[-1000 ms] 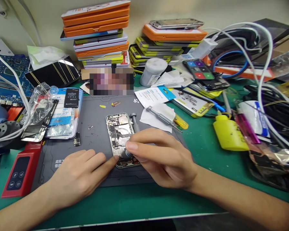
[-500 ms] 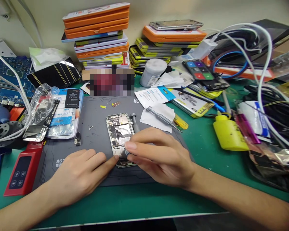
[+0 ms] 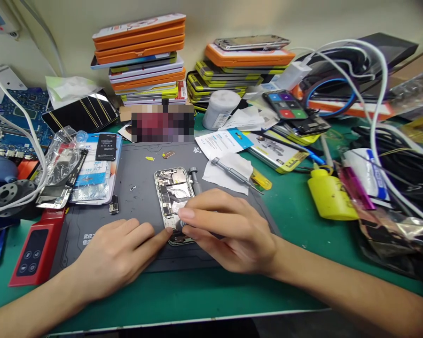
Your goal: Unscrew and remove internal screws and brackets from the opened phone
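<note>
An opened phone (image 3: 174,191) lies on the grey work mat with its circuit boards and inner metal showing. One outstretched finger of my left hand (image 3: 121,253) touches the phone's lower left edge; the other fingers are loosely curled and hold nothing. My right hand (image 3: 229,230) pinches a small dark screwdriver (image 3: 180,225) with a blue band over the phone's lower part. The fingers cover most of this tool, and its tip is hidden. Just right of the phone is a grey screwdriver (image 3: 194,178), partly behind my right hand. Another screwdriver (image 3: 232,172) rests on white paper.
Small parts, including a dark module (image 3: 113,205) and a yellow strip (image 3: 150,158), lie on the mat (image 3: 137,173). At left are a red device (image 3: 33,253) and a battery (image 3: 105,147) on packaging. Stacked cases (image 3: 139,47) stand behind; a yellow bottle (image 3: 331,197) and white cables (image 3: 380,94) are right.
The view has shifted slightly. Both hands keep nearly the same place at the phone, with the screwdriver still pinched in my right hand.
</note>
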Available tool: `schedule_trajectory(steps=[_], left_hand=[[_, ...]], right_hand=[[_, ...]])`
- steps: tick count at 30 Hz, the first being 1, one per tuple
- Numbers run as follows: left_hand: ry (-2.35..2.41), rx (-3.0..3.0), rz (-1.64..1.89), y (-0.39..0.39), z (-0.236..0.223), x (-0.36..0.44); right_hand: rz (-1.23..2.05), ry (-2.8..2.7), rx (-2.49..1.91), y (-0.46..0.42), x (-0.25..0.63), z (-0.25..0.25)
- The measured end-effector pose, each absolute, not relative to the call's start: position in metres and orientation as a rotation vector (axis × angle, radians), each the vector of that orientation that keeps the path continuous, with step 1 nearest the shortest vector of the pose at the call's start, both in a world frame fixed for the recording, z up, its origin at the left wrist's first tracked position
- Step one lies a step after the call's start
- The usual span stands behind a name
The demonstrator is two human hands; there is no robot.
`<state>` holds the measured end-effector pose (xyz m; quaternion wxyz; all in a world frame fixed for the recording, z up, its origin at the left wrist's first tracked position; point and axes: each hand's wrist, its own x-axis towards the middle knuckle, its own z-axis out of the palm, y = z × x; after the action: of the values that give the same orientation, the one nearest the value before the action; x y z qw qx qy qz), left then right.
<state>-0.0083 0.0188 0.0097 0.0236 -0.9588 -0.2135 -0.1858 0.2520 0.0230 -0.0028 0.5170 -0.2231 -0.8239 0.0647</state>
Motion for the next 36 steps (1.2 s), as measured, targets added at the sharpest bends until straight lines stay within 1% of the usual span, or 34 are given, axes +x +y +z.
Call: schedule_trajectory(steps=[11, 22, 27, 36], left_hand=[[-0.67, -2.968, -0.583, 0.0184, 0.0097, -0.0085], [-0.658, -2.947, -0.597, 0.0197, 0.0099, -0.0075], [-0.658, -2.953, -0.587, 0.02, 0.0102, -0.0083], [-0.645, -2.97, -0.584, 0.0199, 0.0099, -0.0086]], right_hand=[[0.275, -2.002, -0.482, 0.021, 0.2519, -0.0091], [0.155, -2.007, -0.542, 0.0243, 0.2519, -0.0037], [0.205, -2.029, -0.51, 0.0233, 0.2537, -0.005], [0.165, -2.022, -0.538, 0.0242, 0.2538, -0.0031]])
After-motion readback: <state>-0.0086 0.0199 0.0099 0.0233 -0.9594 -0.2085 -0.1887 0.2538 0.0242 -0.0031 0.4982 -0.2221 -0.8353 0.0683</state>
